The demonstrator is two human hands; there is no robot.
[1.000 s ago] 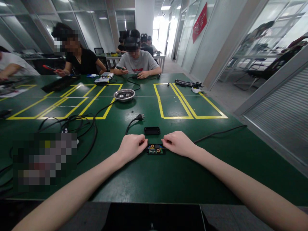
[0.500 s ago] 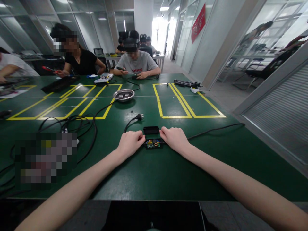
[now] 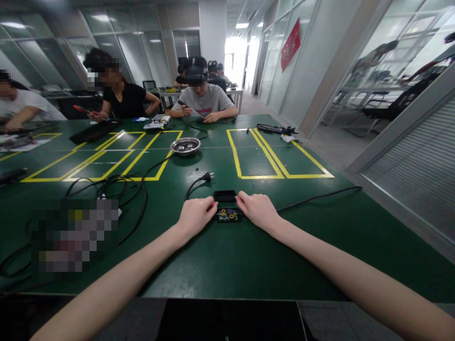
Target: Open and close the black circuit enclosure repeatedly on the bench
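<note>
A small black case shell [image 3: 229, 220] lies on the green table, with a circuit board and copper-coloured coils exposed inside it. Just behind it is the matching black case cover [image 3: 224, 195]. My left hand [image 3: 197, 215] is closed, its fingertips at the cover's left end and close to the board. At the cover's right end, my right hand [image 3: 258, 208] pinches with thumb and fingers. The exact grip points are partly hidden. A black cord with a plug [image 3: 208, 177] disappears behind my left hand, while another cord [image 3: 320, 195] leads away from behind my right hand.
A metal bowl [image 3: 185, 147] with small parts stands farther back. Looped black cables [image 3: 117, 187] and a blurred-out object [image 3: 76, 237] lie to the left. Yellow tape [image 3: 261, 177] marks the table. Across it, a person in a grey shirt [image 3: 202, 102] handles a tool.
The whole view has shifted slightly, so the table appears a little lower. Both hands keep their places beside the case shell and cover.
</note>
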